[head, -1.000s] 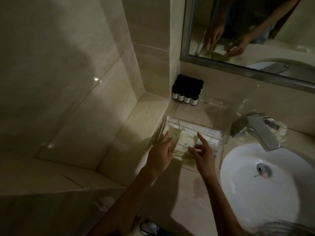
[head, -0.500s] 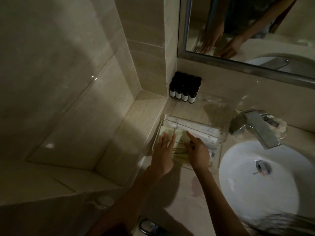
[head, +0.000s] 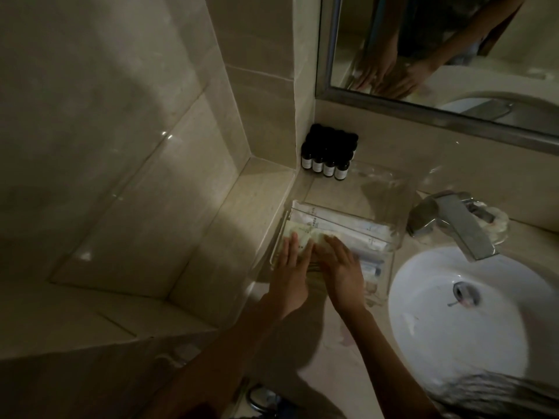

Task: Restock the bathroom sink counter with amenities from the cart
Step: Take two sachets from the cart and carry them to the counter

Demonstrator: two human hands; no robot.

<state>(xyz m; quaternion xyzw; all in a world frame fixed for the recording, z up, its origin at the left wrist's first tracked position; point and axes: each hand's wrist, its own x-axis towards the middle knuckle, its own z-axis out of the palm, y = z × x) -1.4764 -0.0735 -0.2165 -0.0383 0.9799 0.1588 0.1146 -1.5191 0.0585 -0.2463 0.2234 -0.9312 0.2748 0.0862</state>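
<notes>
A clear acrylic tray [head: 390,261] sits on the beige counter [head: 314,352] left of the sink. It holds pale amenity packets [head: 302,232] at its left and white sachets [head: 357,231] further right. My left hand [head: 292,267] lies flat on the pale packets with straight fingers. My right hand [head: 340,264] lies flat beside it, fingers pressing the same stack. Part of the stack is hidden under both hands.
Several small dark bottles [head: 325,157] stand in the corner behind the tray. A chrome faucet [head: 453,225] overhangs the white basin [head: 472,313] at right. A mirror [head: 438,49] hangs above. A tiled ledge [head: 251,213] and wall close the left side.
Both hands moved forward onto the packets and flattened; the right hand's pointing finger came down to lie flat beside the left. The camera has come closer.
</notes>
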